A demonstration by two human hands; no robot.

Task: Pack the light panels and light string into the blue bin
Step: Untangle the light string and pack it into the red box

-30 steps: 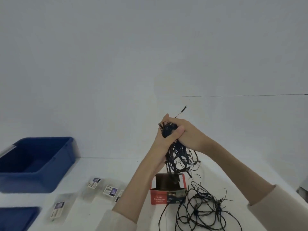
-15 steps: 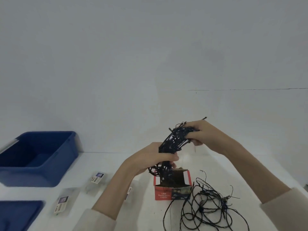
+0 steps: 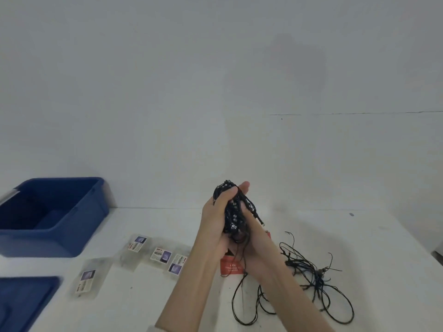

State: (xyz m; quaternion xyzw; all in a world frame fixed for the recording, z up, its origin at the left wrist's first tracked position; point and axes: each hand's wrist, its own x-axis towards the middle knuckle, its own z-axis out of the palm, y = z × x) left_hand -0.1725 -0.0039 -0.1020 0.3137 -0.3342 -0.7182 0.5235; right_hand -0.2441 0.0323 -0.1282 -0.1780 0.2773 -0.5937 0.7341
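I have the black wire light string bunched into a fat wad at the centre of the frame, held up off the white table. My left hand is wrapped round the wad from the left, thumb across its front. My right hand closes on its lower part from the right, so both hands are clamped on the one bundle. Only part of the string is gathered. A long loose tail drops from the wad and lies in loops at the lower right of the frame, just right of the small red cardboard box under my wrists.

The step in hand, as I judge it, is coiling. To do it well I would hold the wad firm in one hand and feed the tail in loop by loop with the other. I'd draw slowly, so the thin wire neither knots nor drags the box along. The whole string should be off the table before I carry it to the deep blue plastic bin, which stands open at the left of the frame.

By my count there is one light string, one bin, one flat blue lid in the lower left corner and one red box. There are four flat light panels in clear labelled sleeves, all lying on the table between bin and box, none packed yet.
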